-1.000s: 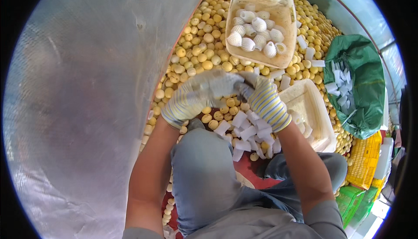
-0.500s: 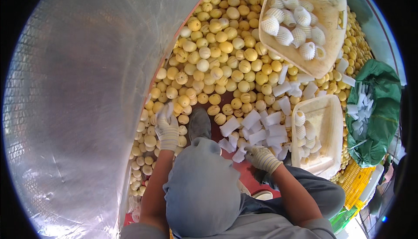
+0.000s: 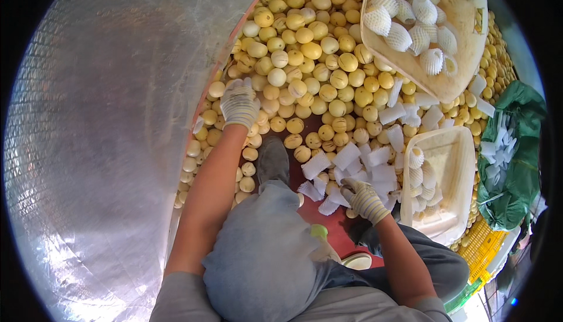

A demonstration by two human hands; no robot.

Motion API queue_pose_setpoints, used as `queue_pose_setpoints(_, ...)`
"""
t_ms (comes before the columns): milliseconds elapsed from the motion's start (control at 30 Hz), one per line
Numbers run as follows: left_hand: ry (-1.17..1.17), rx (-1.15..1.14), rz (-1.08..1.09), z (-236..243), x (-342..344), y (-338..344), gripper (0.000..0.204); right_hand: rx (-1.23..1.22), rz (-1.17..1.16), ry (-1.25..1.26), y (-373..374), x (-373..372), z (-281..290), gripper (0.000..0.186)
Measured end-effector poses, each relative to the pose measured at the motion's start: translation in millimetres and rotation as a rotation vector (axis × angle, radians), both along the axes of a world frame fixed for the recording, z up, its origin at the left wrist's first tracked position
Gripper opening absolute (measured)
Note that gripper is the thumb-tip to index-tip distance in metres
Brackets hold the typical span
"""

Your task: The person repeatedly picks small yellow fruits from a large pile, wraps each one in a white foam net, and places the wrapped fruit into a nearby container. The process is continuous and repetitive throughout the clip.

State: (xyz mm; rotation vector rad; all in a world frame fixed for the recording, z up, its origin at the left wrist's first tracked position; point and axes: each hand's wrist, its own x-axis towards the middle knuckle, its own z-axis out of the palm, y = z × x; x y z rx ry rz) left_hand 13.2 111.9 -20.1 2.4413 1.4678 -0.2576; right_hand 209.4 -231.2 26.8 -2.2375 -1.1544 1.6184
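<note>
My left hand, in a white knit glove with striped cuff, reaches forward onto a spread of round yellow fruits that look like small melons, some with brown streaks. Its fingers are stretched over the fruits beside the sheeted wall; I see no fruit lifted in them. My right hand, gloved alike, rests at a heap of white foam sleeves on the red floor. Its fingers are curled at the near edge of that heap, and what they hold, if anything, is hidden. My knee and shoe lie between both hands.
A large pale tub and a smaller one hold netted foam sleeves. A green sack holds more white foam pieces. Yellow crates stand at the right. A grey sheet-covered wall bounds the left side.
My left hand has moved forward, farther over the fruits. The right hand has shifted slightly forward and right beside the foam sleeves. The view has shifted a little.
</note>
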Motion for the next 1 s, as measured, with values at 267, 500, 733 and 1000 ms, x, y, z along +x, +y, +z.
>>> queue_pose_setpoints(267,-1.564,-1.381,0.635,71.5,-18.2,-52.9,0.064,0.093,-0.510,0.693,67.3,9.5,16.0,0.045)
queue_pose_setpoints(500,-1.618,-1.878,0.400,69.2,12.9,-80.3,0.080,0.386,-0.757,1.384,147.4,-15.8,37.6,0.082)
queue_pose_setpoints(733,-1.456,-1.703,0.296,62.1,20.2,-89.8,0.087,0.389,-0.736,0.687,130.9,-7.8,35.2,0.062)
queue_pose_setpoints(1000,-1.409,-1.560,0.265,68.4,18.2,-88.2,0.089,0.686,-0.555,0.051,134.3,-39.3,89.4,0.042)
